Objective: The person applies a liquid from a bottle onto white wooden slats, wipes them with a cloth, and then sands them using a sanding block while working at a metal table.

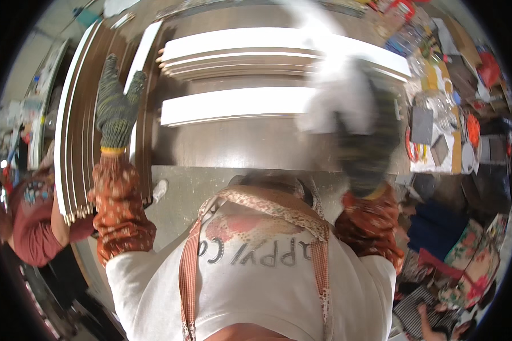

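Note:
My left hand (pixel 116 108), in a dark grey-green knit glove, reaches forward with its fingers straight and the thumb apart. It lies over a stack of long white-faced boards (pixel 77 113) at the left and a narrow white board (pixel 147 45) beside them. My right hand (pixel 370 131), gloved alike, is smeared by motion. A white cloth (pixel 338 102), also blurred, is bunched in it and covers the right end of a single white board (pixel 239 106). Beyond that board lies a stack of white boards (pixel 239 42), crossed partly by the cloth's blur.
The boards lie on a brown table (pixel 233 145). At its right, a cluttered surface holds clear plastic bottles (pixel 441 111), a grey block (pixel 421 125) and orange items. A person in a dark red top (pixel 37 227) is at the left; others sit at the lower right.

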`<state>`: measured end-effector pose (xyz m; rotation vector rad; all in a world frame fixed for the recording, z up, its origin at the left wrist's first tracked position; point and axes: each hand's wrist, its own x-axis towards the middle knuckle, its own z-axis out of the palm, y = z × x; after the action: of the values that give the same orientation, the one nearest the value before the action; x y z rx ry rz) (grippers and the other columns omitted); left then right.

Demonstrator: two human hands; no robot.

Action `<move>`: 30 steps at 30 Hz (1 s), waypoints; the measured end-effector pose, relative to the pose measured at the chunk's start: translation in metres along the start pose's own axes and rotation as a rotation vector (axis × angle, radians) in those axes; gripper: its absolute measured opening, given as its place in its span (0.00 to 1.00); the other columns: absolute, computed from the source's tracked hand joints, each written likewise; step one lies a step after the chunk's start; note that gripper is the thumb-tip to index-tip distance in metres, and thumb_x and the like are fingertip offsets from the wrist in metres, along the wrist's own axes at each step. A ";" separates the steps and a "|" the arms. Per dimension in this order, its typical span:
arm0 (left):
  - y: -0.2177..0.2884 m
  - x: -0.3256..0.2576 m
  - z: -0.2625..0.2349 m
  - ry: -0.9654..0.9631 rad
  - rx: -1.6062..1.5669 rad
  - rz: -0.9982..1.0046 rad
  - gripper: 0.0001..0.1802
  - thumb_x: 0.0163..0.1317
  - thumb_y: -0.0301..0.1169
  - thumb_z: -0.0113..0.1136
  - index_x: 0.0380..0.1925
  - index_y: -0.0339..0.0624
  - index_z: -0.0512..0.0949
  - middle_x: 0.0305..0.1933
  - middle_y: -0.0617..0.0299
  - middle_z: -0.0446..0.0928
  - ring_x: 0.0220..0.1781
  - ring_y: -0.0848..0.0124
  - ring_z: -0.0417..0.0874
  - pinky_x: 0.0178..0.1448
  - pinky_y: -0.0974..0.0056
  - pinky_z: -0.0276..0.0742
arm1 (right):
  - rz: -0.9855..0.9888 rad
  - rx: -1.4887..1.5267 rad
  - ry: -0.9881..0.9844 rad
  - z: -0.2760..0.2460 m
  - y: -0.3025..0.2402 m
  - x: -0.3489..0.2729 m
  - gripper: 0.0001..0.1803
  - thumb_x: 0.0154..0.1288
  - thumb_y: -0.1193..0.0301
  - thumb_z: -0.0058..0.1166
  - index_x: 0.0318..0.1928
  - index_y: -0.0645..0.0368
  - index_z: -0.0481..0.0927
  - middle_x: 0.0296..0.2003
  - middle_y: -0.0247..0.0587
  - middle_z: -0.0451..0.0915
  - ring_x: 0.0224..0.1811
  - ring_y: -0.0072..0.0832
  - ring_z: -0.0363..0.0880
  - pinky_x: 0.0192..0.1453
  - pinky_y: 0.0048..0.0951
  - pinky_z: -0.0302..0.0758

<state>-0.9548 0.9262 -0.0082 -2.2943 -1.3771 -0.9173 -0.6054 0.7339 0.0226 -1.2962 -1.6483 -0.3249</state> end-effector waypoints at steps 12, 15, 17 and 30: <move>0.144 -0.024 0.006 -0.348 -0.311 0.469 0.33 0.53 0.38 0.61 0.58 0.42 0.64 0.58 0.55 0.68 0.57 0.56 0.69 0.62 0.54 0.63 | 0.261 -0.404 -0.172 -0.087 0.174 -0.079 0.19 0.54 0.70 0.51 0.47 0.61 0.73 0.41 0.48 0.76 0.41 0.37 0.76 0.46 0.33 0.72; 0.167 -0.019 0.006 -0.171 -0.442 0.491 0.39 0.50 0.40 0.64 0.61 0.44 0.60 0.62 0.55 0.64 0.60 0.59 0.68 0.65 0.54 0.61 | 0.507 -0.429 0.028 -0.131 0.142 -0.057 0.22 0.56 0.73 0.52 0.53 0.64 0.69 0.48 0.50 0.73 0.50 0.35 0.73 0.53 0.30 0.69; 0.202 -0.011 -0.004 -0.031 -0.565 0.549 0.39 0.47 0.44 0.66 0.58 0.44 0.64 0.64 0.53 0.59 0.64 0.61 0.62 0.66 0.57 0.59 | 0.420 -0.412 0.113 -0.129 0.091 -0.032 0.28 0.55 0.74 0.54 0.58 0.65 0.64 0.53 0.51 0.70 0.55 0.36 0.70 0.58 0.32 0.67; 0.224 -0.015 0.029 0.096 -0.451 0.313 0.24 0.51 0.36 0.61 0.48 0.42 0.71 0.40 0.56 0.74 0.43 0.65 0.76 0.48 0.62 0.73 | -0.140 -0.137 -0.660 -0.034 0.095 -0.017 0.40 0.48 0.53 0.62 0.58 0.59 0.65 0.51 0.50 0.71 0.53 0.45 0.69 0.58 0.43 0.64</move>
<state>-0.7540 0.8227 -0.0262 -2.6417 -0.7942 -1.3107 -0.5072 0.7371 -0.0066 -1.4899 -2.3086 -0.0909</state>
